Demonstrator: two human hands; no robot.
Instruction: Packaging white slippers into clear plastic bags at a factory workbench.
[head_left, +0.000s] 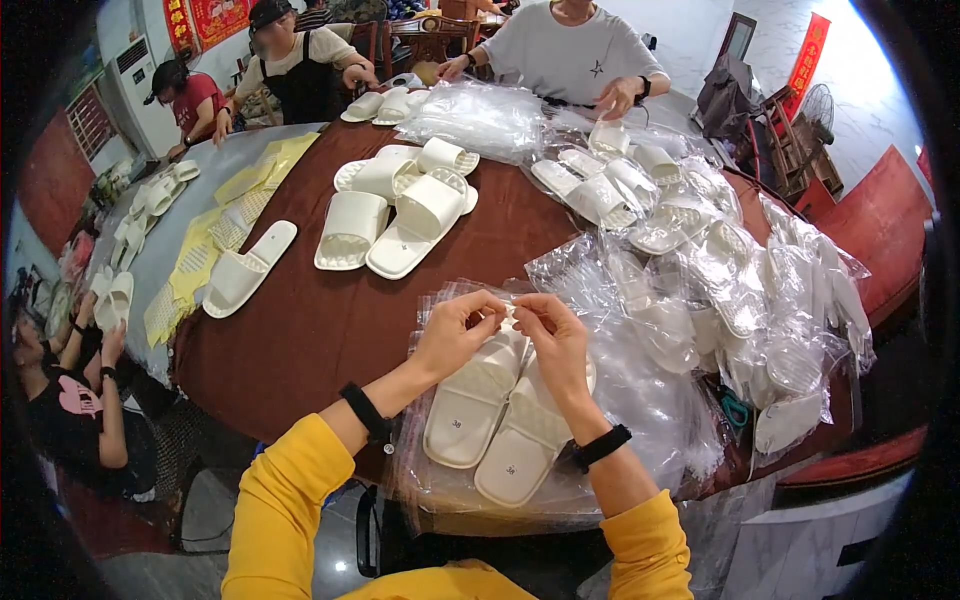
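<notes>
A pair of white slippers lies side by side on a stack of clear plastic bags (pixel 650 430) in front of me: the left slipper (pixel 462 425) and the right slipper (pixel 515 465), heels toward me. Over their far ends, my left hand (pixel 458 335) and my right hand (pixel 553 340) meet with thumbs and fingers pinched together. Between the fingertips is something small and pale, too hidden to name. My wrists carry black bands, and yellow sleeves cover my forearms.
Bagged slippers (pixel 730 270) pile up on the right, near teal-handled scissors (pixel 735 408). Loose white slippers (pixel 415 222) and a single slipper (pixel 250 270) lie on the brown cloth (pixel 290 340). Yellow sheets (pixel 215 240) run along the left. Co-workers (pixel 575 50) work around the table.
</notes>
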